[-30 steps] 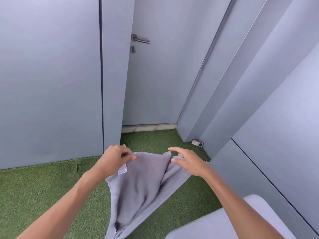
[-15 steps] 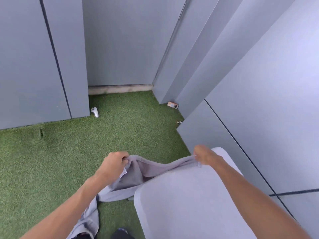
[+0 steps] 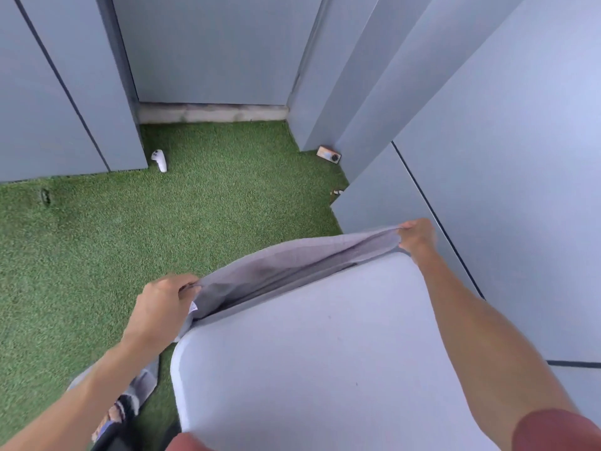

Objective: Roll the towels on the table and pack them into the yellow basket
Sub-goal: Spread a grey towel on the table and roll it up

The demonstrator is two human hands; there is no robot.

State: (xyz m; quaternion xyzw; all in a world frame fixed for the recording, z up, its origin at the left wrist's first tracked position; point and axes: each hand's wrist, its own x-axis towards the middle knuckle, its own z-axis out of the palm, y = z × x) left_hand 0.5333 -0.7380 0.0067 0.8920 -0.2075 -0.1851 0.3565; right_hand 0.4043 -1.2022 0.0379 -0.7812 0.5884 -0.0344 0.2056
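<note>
Towel — grey, stretched taut along the far edge of the pale desk, its lower part hanging off the left corner toward the floor. Left hand has its fingers curled round one top corner beside a small white label; right hand pinches the opposite corner near the far right of the desk. Green artificial turf covers the floor, enclosed by grey wall panels — a white controller lies at their base.

I am seeing no readable text; the small white tag beside my left hand's fingers is showing blank.
</note>
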